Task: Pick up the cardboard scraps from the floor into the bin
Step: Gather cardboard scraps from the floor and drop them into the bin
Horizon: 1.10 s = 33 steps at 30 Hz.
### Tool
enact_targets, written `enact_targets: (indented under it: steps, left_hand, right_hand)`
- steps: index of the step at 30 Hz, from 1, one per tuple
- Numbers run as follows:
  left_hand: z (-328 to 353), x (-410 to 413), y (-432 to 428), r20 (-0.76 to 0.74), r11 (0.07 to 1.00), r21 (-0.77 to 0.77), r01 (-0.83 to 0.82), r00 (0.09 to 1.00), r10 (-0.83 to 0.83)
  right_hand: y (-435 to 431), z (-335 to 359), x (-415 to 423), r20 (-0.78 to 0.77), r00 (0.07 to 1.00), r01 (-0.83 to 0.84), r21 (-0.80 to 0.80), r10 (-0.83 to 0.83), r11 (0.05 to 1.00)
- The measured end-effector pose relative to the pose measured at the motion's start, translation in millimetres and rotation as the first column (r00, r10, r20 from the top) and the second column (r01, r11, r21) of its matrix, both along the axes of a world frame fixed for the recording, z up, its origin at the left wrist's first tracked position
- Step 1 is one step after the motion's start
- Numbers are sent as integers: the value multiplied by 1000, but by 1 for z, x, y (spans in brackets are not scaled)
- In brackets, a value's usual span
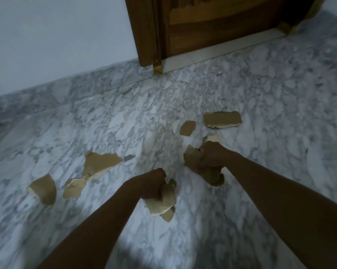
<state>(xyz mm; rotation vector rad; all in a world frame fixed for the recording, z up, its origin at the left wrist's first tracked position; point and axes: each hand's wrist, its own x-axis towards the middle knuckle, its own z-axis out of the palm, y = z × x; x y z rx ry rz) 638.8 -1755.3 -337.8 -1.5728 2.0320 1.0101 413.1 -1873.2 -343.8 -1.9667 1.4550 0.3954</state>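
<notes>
The left hand was closed in a fist round the left bundle of cardboard scraps, which hung out below and to the right of its knuckles, brown faces and pale torn edges showing. The right hand was likewise clenched on the right bundle of cardboard scraps. That bundle stuck out to the left of the fist and beneath it, with one pale corner rising just beyond the knuckles. Both fists were held over the marble floor, the right one further forward than the left. Whether either bundle touched the floor could not be told.

Five loose pieces lay flat on the floor. Beyond the right hand sat the rectangular scrap, brown side up with a white edge along its near side. The small scrap lay just beside it, ahead and a little left of that hand.

To the left of the left hand, the large torn scrap was nearest. The angular scrap touched or nearly touched its near corner. The curled scrap lay furthest out on that side, apart from the other two.

Well beyond both hands stood a wooden door, with a plain wall and marble skirting to its left.
</notes>
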Motion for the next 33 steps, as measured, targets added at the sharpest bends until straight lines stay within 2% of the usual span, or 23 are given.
enact_targets:
  steps: [2, 7, 10, 14, 20, 22, 24, 26, 27, 30, 33]
  left_hand:
    - [-1, -16, 0, 65, 995, -53, 86, 994, -83]
    - [-7, -20, 6, 57, 990, -126, 56, 997, -49]
    - [-12, -16, 7, 72, 971, -202, 127, 991, -115]
    - [-24, -11, 11, 76, 960, -241, 143, 989, -129]
    - [-16, -12, 8, 104, 979, -202, 39, 994, -18]
    - [-7, -8, -2, 22, 968, -232, -94, 995, 102]
    - [12, -4, -23, -102, 917, -281, -284, 959, 266]
    - [34, -3, -50, -191, 863, -306, -401, 914, 357]
    - [45, -4, -64, -210, 855, -316, -412, 909, 361]
    - [72, -16, -99, -127, 873, -333, -357, 934, 334]
    - [83, -29, -129, -108, 870, -315, -379, 925, 364]
  right_hand:
    - [-1, 5, -22, -22, 999, 27, 6, -27, 1000]
    - [8, -2, -52, -50, 996, 76, 16, -76, 997]
    - [15, -11, -53, -8, 994, 107, -10, -107, 994]
    - [27, -21, -49, 60, 984, 172, -38, -169, 984]
    - [28, -15, -52, 122, 967, 227, -14, -223, 974]
    - [18, -2, -57, 119, 972, 205, 9, -205, 979]
    - [8, 13, -62, 123, 971, 202, 19, -203, 979]
    - [-3, 27, -68, 150, 961, 231, 37, -234, 972]
    - [-6, 33, -71, 161, 954, 247, 43, -251, 968]
    - [-15, 45, -81, 202, 935, 287, 59, -293, 956]
    - [-23, 45, -81, 225, 918, 316, 77, -326, 945]
